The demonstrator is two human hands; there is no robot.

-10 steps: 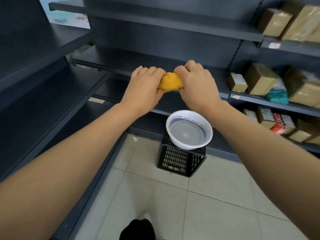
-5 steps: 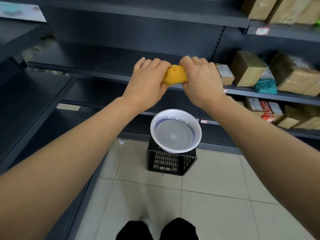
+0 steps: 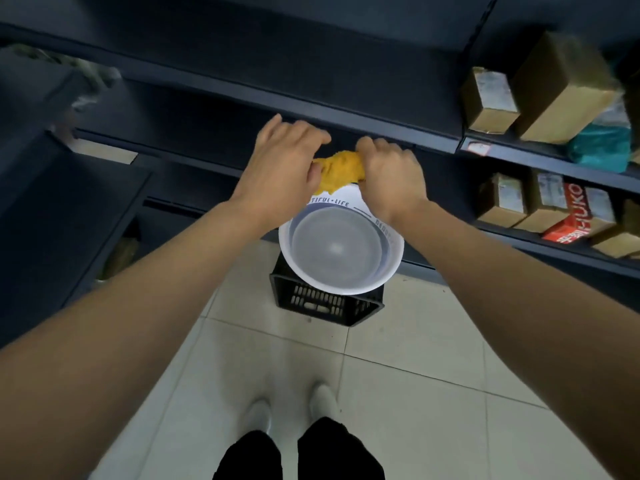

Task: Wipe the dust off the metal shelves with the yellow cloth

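Wringing seems the step in hand: the yellow cloth, bunched into a short roll, is clasped at each end by the left hand and right hand above the far rim of the white basin. Soft, light and probably damp, it suits end grips for twisting, then a flat palm on the metal shelves.

Soft indoor light, smeared by motion toward the upper corners.

We see light falling from above. The pale floor tiles are bright and even, while the dark metal shelves lose detail in their black recesses. A dull highlight sits in the middle of the white basin. The boxes at upper right are streaked with blur. The left hand, right hand and yellow cloth look slightly soft. Wide-angle distortion stretches the forearms toward the lower corners.
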